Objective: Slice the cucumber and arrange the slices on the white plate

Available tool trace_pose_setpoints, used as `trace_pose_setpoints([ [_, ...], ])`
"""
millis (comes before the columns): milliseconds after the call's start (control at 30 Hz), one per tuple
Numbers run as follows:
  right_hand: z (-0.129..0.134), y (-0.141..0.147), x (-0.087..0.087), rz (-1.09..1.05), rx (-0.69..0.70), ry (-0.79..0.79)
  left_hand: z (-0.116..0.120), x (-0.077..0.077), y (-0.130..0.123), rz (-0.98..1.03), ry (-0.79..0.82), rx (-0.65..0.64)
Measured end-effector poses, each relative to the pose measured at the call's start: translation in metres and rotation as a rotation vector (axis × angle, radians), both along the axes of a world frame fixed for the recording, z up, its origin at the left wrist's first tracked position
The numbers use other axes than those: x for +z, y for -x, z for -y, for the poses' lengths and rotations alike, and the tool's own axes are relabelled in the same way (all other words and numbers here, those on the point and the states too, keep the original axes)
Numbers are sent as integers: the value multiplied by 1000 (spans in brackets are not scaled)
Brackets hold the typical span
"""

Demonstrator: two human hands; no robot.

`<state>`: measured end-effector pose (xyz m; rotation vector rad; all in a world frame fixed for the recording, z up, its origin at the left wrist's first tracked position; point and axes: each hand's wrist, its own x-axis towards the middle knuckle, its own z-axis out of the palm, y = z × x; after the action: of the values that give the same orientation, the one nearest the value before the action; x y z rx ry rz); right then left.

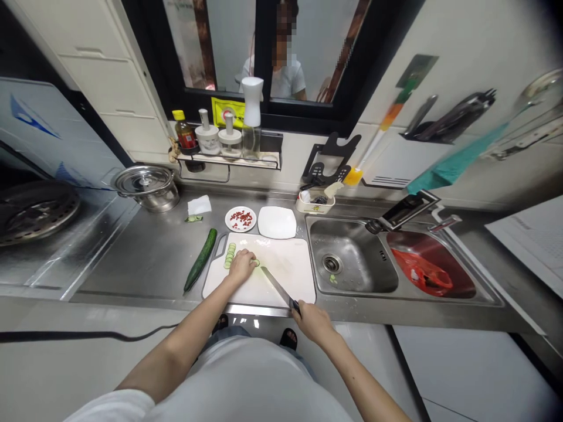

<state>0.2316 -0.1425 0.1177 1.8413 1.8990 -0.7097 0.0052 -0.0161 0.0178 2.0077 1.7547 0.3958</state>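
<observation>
My right hand (313, 322) is wrapped round the black handle of a kitchen knife (278, 286), whose blade lies low over the white cutting board (292, 264) and points toward my left hand. My left hand (242, 266) rests on the board, its fingers curled over cucumber slices (257, 263) that show just past the fingertips. Much of what lies under that palm is hidden. A row of cut cucumber slices (229, 255) overlaps on the board's left side. On the steel counter left of the board lies a whole cucumber (200, 261).
Behind the board stand a plate of chopped red pieces (240, 219) and a white square plate (277, 222). To the right is a steel sink (356, 252); a red plastic bag (424, 274) sits in its second basin. A lidded pot (147, 186) stands at the back left.
</observation>
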Motion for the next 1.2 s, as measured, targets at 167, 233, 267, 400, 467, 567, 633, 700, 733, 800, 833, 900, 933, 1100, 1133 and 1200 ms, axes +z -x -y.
trace_pose_setpoints([
  [167, 6, -5, -8, -25, -20, -30, -1, 4, -4, 90, 61, 74],
  [233, 8, -6, -12, -47, -43, -38, 2, 7, -4, 155, 89, 110],
  [267, 9, -6, -13, -57, -57, -36, 4, 8, -3, 192, 99, 133],
  [400, 8, -6, -14, -74, -99, -29, 19, 12, 8, 326, 112, 224],
  [467, 6, -7, -13, -94, -118, -37, 29, 15, 18, 356, 106, 267],
  [567, 5, -9, -14, -191, -183, -83, 41, 16, 38, 361, 100, 357],
  [633, 4, -12, -19, -286, -269, -152, 47, 16, 51, 368, 83, 403],
  [700, 2, -16, -26, -368, -367, -235, 51, 15, 63, 359, 63, 440],
  [733, -1, -18, -31, -399, -415, -272, 52, 14, 68, 351, 59, 457],
  [800, -7, -23, -40, -443, -521, -308, 52, 11, 74, 331, 60, 480],
  [833, -11, -25, -45, -473, -566, -323, 52, 10, 76, 321, 64, 487],
  [900, -20, -29, -53, -523, -630, -362, 51, 7, 78, 307, 68, 491],
  [933, -25, -31, -57, -543, -649, -383, 50, 5, 78, 302, 68, 492],
  [1100, -43, -38, -71, -569, -746, -473, 48, -2, 77, 232, 65, 492],
  [1133, -45, -39, -74, -576, -766, -474, 48, -3, 77, 202, 59, 491],
  [1200, -49, -41, -78, -598, -798, -466, 48, -4, 77, 151, 37, 473],
])
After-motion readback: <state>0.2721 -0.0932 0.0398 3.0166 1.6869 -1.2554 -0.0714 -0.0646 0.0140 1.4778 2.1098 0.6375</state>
